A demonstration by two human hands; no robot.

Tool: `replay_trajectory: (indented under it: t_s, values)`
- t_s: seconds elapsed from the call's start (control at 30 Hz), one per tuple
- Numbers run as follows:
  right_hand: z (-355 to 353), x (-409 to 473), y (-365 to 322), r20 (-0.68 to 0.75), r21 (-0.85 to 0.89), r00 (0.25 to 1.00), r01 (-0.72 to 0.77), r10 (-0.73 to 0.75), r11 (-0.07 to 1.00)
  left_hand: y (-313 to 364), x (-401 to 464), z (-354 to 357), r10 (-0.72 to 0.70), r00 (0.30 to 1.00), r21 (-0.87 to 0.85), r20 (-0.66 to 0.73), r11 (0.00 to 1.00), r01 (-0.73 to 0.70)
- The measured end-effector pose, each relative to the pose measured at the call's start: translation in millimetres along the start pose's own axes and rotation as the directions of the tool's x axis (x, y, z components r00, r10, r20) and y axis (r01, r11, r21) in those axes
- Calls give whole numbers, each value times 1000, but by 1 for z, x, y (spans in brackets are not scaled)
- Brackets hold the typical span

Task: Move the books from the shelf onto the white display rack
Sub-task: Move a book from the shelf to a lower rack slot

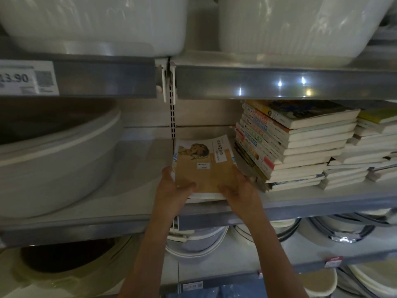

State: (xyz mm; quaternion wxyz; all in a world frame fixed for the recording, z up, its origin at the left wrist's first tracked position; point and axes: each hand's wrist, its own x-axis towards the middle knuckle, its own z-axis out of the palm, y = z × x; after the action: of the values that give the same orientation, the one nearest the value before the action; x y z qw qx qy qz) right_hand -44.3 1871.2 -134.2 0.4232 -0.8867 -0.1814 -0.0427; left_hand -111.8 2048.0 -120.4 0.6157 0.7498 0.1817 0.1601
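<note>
At the far left a price tag [28, 79] reading 13.90 sat on the edge rail of the upper shelf, and below it a large white basin [53, 160] lay tilted on the middle shelf [129, 220].

The left hand [171, 188] gripped the near left corner of a small stack of books [204, 168], thumb curled over the top cover and fingers hidden along the left edge. The stack lay flat at the front of the middle shelf, just right of the slotted white upright [171, 112]. Its long axis ran from the person toward the back of the shelf, leaning slightly right. The top cover was tan, with a lion picture and a white title band at the far end. The near short edge sat between the two hands, and the rest of the stack reached away beyond them.

The right hand [238, 188] clasped the near right corner, thumb on the cover, fingers wrapped down the right side.

Just right of that stood a taller pile of books [290, 145], spines facing left, leaning. Further right lay lower piles [365, 151].
</note>
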Motion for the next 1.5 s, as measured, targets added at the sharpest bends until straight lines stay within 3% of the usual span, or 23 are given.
replay_trajectory:
  t_s: [0.13,0.33,0.63,0.93,1.2,1.5]
  values:
    - [-3,5,-6,38,-38,999,-9,11,999,7,-4,3,54,998,112,29,992,-57]
    - [-4,-14,-18,-33,-86,998,50,-53,995,4,-16,-1,123,992,55,-20,991,-122]
    - [-20,-68,-36,-285,51,948,164,-143,985,13,-60,-20,294,955,-42,-45,954,-295]
    - [-26,-130,-22,-317,210,935,235,-161,949,-10,-113,-14,307,951,-122,-46,943,-310]
    - [-65,-193,-8,-300,482,953,123,32,867,-14,-181,13,349,937,-105,-26,931,-350]
    - [-165,-307,61,-102,706,958,-120,268,698,-11,-303,95,391,909,-43,145,920,-389]
